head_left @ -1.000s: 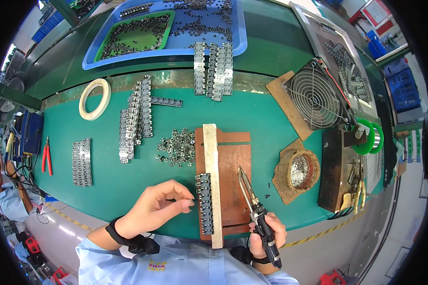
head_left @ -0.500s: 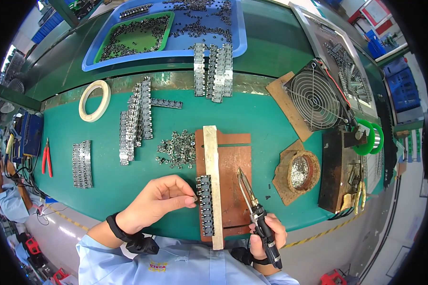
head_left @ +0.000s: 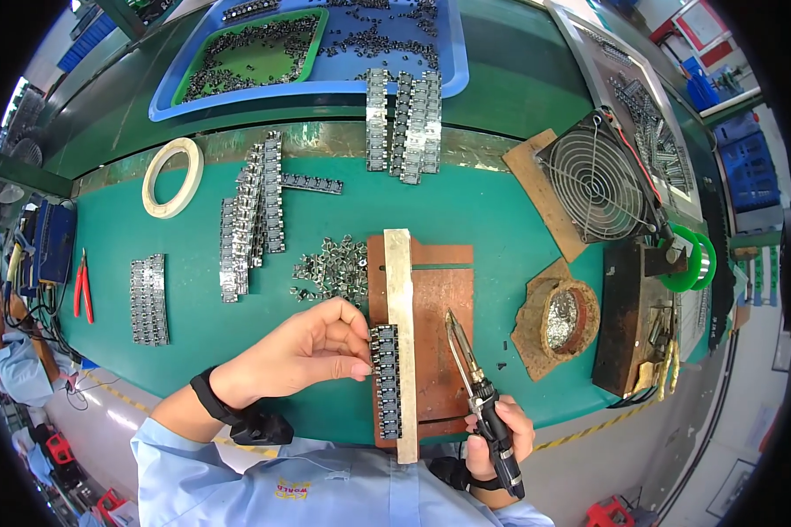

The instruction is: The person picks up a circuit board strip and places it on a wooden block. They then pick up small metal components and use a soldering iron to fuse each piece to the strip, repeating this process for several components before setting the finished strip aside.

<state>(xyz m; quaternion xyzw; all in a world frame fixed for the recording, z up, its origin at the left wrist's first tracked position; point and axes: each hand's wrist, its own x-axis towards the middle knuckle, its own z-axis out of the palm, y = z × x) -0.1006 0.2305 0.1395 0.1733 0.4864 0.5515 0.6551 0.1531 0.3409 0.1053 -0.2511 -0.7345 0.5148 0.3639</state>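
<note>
My left hand (head_left: 312,356) is closed in a pinch, thumb and fingertips against the left edge of a strip of small black components (head_left: 385,382). Whatever lies between the fingertips is too small and hidden to make out. The strip rests upright along a pale straight bar (head_left: 400,351) on a reddish-brown board (head_left: 439,351). Over the board's right side, my right hand (head_left: 505,439) grips a black-handled soldering iron (head_left: 483,400). Its two thin metal prongs meet at a tip pointing up and away, apart from the strip. A pile of small metal parts (head_left: 332,270) lies beyond my left hand.
Component strips (head_left: 253,215) lie stacked at left, near a tape roll (head_left: 172,177) and red-handled pliers (head_left: 83,288). A blue tray (head_left: 351,86) stands at the back. On the right are a fan (head_left: 598,180), a round solder-filled cup (head_left: 567,321) and a green solder spool (head_left: 690,256).
My left hand has moved a little right, and its fingertips now meet the strip's edge. The soldering iron keeps nearly the same place over the board. The whole view has shifted slightly.
</note>
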